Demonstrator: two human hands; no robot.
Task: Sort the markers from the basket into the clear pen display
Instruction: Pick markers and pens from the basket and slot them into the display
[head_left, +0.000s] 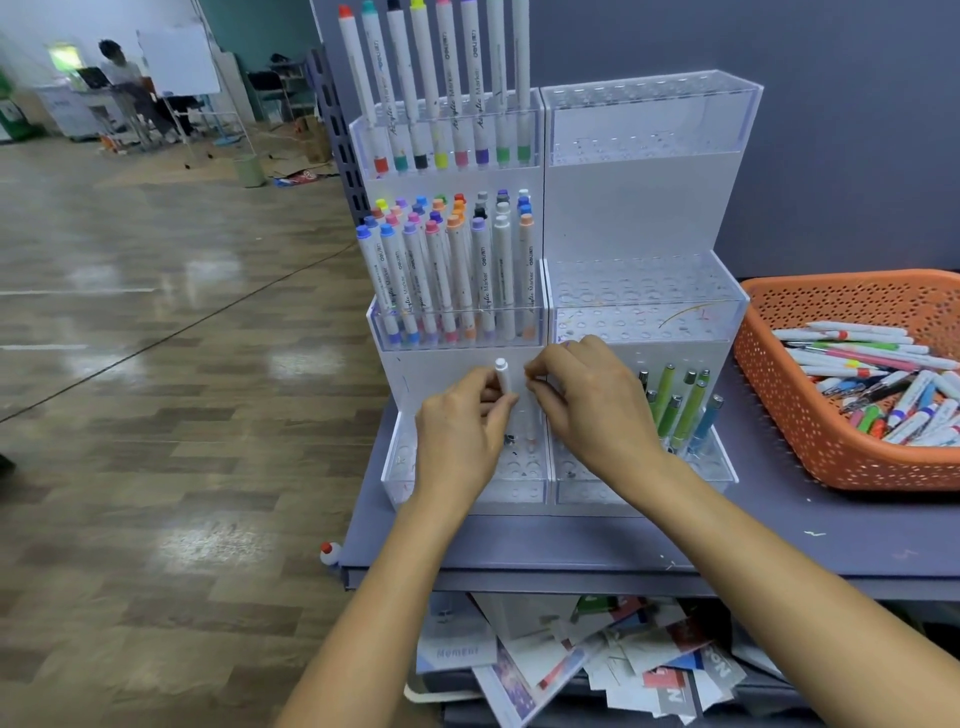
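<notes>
Two hands meet over the lowest left tray (524, 488) of the clear pen display (644, 171). My left hand (460, 426) grips a white marker (502, 376) upright, cap up. My right hand (587, 400) curls its fingertips just beside it; whether they pinch anything I cannot tell. Open holes show in the tray around my fingers, while the left tiers above are packed. The orange basket (810, 410) of loose markers (883, 374) sits near the display's right side. The display stands by the left edge of the grey-blue table (519, 535), with glossy wood-look floor (156, 364) beyond.
</notes>
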